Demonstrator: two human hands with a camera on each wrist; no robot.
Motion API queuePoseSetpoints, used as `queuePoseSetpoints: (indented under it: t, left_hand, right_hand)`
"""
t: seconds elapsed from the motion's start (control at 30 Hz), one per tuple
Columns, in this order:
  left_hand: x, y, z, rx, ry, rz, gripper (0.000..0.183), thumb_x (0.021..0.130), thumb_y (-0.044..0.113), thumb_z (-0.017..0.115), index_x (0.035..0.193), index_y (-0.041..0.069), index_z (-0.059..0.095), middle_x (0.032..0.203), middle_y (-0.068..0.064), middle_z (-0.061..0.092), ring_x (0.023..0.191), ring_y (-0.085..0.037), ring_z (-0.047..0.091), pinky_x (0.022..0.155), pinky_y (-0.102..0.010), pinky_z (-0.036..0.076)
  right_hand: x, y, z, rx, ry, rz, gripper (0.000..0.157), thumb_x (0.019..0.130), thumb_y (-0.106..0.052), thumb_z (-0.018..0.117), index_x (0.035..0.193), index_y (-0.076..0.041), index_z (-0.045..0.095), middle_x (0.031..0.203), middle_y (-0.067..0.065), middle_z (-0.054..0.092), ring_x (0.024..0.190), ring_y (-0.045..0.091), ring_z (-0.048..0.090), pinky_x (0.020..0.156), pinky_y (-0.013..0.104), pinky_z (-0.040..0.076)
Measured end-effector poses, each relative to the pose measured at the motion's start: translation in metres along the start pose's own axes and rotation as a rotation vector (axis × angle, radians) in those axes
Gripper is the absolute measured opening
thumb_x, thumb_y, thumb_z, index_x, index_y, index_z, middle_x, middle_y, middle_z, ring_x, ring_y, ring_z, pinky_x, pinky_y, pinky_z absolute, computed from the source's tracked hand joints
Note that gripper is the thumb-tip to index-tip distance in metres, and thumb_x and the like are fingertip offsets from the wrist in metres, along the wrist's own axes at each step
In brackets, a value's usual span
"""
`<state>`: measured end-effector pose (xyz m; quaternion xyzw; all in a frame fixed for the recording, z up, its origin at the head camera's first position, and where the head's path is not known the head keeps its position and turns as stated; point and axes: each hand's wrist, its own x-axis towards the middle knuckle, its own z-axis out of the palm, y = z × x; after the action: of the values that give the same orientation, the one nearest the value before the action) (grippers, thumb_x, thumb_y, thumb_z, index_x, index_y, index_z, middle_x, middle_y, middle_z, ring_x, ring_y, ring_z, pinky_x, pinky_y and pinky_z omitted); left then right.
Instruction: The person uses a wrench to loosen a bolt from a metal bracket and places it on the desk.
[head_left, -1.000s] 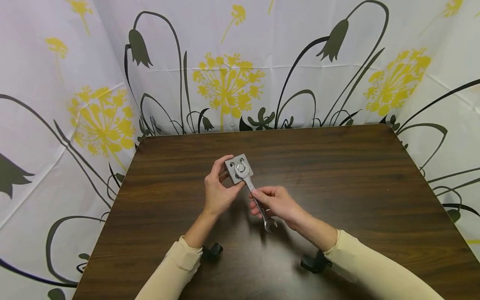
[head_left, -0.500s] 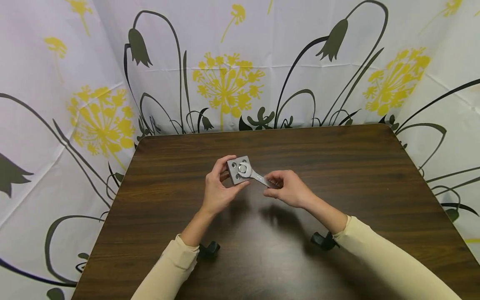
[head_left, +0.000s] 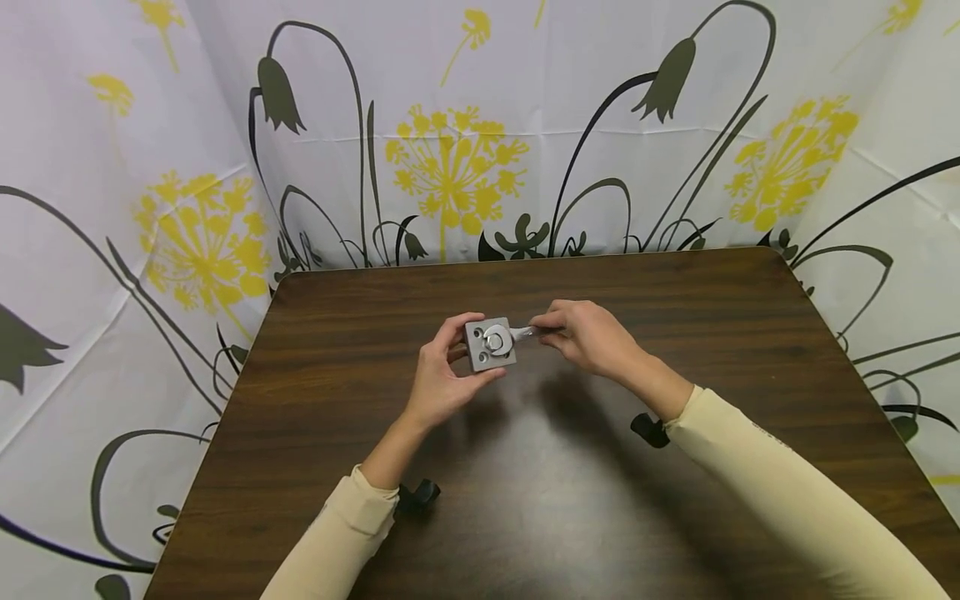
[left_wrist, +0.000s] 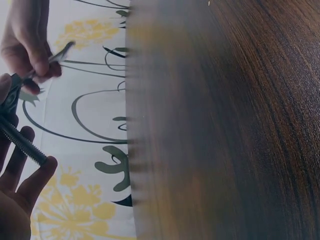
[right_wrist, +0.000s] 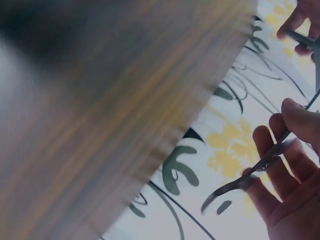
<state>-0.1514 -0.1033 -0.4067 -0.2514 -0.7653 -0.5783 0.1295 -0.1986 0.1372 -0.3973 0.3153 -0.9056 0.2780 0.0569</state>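
Gripped at its edges by the thumb and fingers of your left hand (head_left: 441,379), a square metal block (head_left: 474,347) is held above the wooden table (head_left: 712,350), with a bolt head (head_left: 492,342) on its face and a wrench (head_left: 524,332) fitted around it. Your right hand (head_left: 597,337) pinches the wrench's handle between thumb and fingers; its forked end extends past your fingers in the right wrist view. From the block juts the bolt's threaded shank (left_wrist: 25,146), and one left fingertip appears to touch its end, though that view is dim and cut off at the edge. Trouble, as judged from here, would come from a wrench tilted off the bolt head: the ring could slip free under a hard pull. Too light a left-hand hold might let the block twist with the handle, or fall. Your left forearm reaches up from the lower left, thumb along the block's lower edge; your right angles in from the lower right, hand just beside the block.
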Motion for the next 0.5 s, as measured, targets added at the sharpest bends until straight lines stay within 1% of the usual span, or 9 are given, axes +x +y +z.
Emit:
queuePoseSetpoints:
  t: [0.07,0.2,0.3,0.5]
  left_hand:
    - [0.000,0.002,0.000,-0.006,-0.013,-0.009,0.069,0.066,-0.009,0.086,0.126,-0.005,0.053,0.107,-0.019,0.066,0.093,-0.027,0.065,0.079,-0.052,0.055]
    - [0.001,0.001,0.001,-0.013,-0.036,-0.020,0.068,0.067,-0.009,0.086,0.126,-0.003,0.053,0.106,-0.019,0.067,0.094,-0.026,0.065,0.080,-0.053,0.054]
    - [0.001,0.001,0.001,-0.017,-0.062,-0.021,0.068,0.067,-0.008,0.086,0.126,-0.004,0.053,0.106,-0.019,0.067,0.095,-0.027,0.065,0.081,-0.053,0.054]
    - [0.001,0.002,0.001,-0.029,-0.112,-0.036,0.069,0.067,-0.009,0.086,0.127,-0.005,0.052,0.106,-0.020,0.067,0.095,-0.028,0.065,0.082,-0.052,0.054]
  right_hand:
    - [0.006,0.002,-0.002,-0.069,0.001,-0.037,0.022,0.089,-0.013,0.074,0.111,-0.015,0.076,0.090,-0.006,0.064,0.074,0.012,0.058,0.067,0.031,0.049]
    - [0.017,0.005,-0.004,-0.194,-0.004,-0.108,0.021,0.092,-0.013,0.070,0.111,-0.017,0.076,0.095,-0.003,0.064,0.086,0.017,0.061,0.074,0.036,0.052]
    - [0.025,0.005,-0.006,-0.253,0.016,-0.174,0.020,0.093,-0.010,0.068,0.110,-0.017,0.076,0.100,-0.001,0.065,0.094,0.019,0.062,0.078,0.038,0.053]
    - [0.039,0.003,-0.010,-0.367,0.081,-0.351,0.026,0.087,0.001,0.070,0.105,-0.016,0.077,0.103,0.002,0.064,0.102,0.022,0.059,0.087,0.037,0.051]
